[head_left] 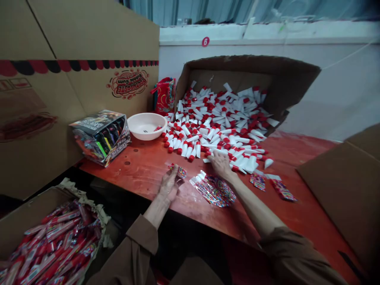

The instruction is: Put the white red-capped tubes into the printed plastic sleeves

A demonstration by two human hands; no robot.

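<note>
Pinched in my left hand is a small, brightly speckled plastic packet, held above the table's front edge. My right hand reaches to the front of a heap of white tubes with red caps. Its fingers are curled down around a tube there, partly hidden by the hand itself. Between my hands lies a stack of clear, multicoloured printed bags. Right of my right forearm, two more printed bags lie flat, a smaller packet and a longer packet.
The tubes spill from a tipped cardboard box onto the red table. A white bowl and a display box stand left. Below, a torn carton holds filled red packets. Cardboard stands at right.
</note>
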